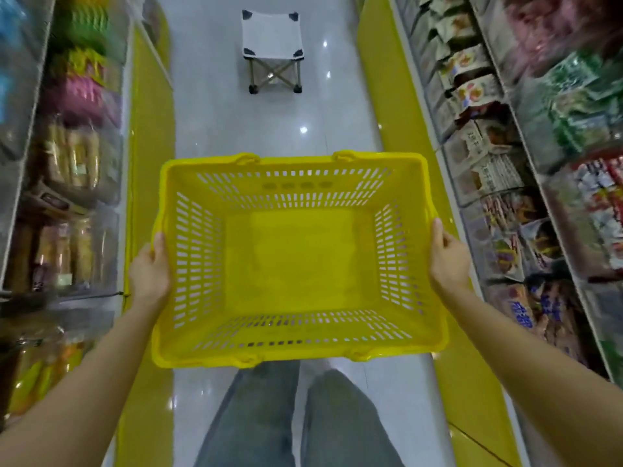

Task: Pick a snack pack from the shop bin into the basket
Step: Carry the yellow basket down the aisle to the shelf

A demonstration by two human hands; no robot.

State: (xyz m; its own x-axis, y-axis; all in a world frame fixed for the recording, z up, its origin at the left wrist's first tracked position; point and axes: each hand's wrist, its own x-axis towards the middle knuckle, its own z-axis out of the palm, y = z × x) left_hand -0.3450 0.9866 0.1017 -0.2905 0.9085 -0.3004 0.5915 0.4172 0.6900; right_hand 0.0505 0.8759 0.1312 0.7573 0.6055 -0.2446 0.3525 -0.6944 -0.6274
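Note:
I hold an empty yellow plastic basket (pixel 293 163) level in front of me, above the aisle floor. My left hand (pixel 150 271) grips its left rim, thumb over the edge. My right hand (pixel 448 261) grips its right rim the same way. Clear shop bins (pixel 499 170) full of snack packs line the shelves on the right, and more bins of packs (pixel 77 156) run along the left. Nothing lies inside the basket.
A small white folding stool (pixel 271 48) stands in the aisle ahead. Yellow shelf bases (pixel 401 106) border the glossy white floor on both sides. My legs in grey jeans (pixel 290 419) show below the basket.

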